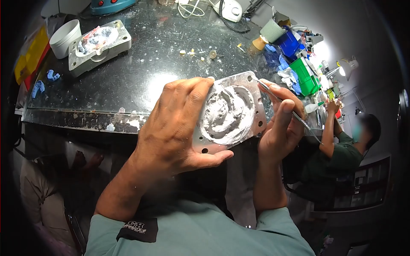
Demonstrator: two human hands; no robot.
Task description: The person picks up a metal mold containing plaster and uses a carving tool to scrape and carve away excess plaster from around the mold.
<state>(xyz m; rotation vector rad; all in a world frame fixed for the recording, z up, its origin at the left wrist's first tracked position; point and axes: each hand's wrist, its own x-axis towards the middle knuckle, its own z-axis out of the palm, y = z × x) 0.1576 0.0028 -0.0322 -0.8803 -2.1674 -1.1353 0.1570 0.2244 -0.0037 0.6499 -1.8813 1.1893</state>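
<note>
A metal flask half (230,112) filled with rough white plaster is tilted at the front edge of the dark bench. My left hand (173,123) grips its left side, the thumb along the lower edge and the fingers over the upper left. In my right hand (284,119), a thin metal tool (294,114) lies between thumb and fingers, its tip near the hole at the flask's upper right corner. The right hand is beside the flask's right edge; whether its hidden fingers touch the metal I cannot tell.
Another metal flask (100,46) stands at the back left beside a white cup (65,39). Blue curved pieces (38,88) lie left. Small bits dot the bench (145,51). Right are a green bin (304,77), clutter and a seated person (348,145).
</note>
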